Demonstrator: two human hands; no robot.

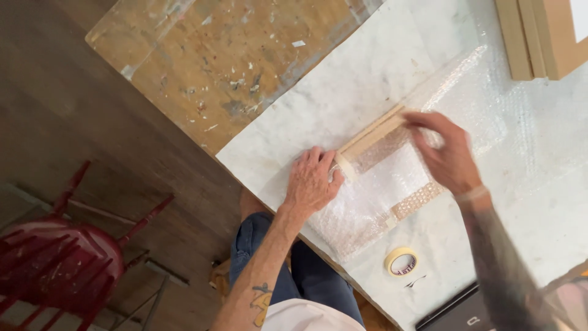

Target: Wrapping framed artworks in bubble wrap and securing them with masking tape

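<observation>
Table edge (269, 184) beside left hand (311, 182)

The scene was evenly and softly lit, bright over the pale table covering (367, 79) at right and dim over the dark floor (55, 110) at left. Shadows were faint. The bubble wrap (465, 92) threw back scattered white glare. The right hand (444, 153) was smeared by motion blur. The red chair (55, 263) near left looked soft, and the whole frame was slightly hazy.
</observation>
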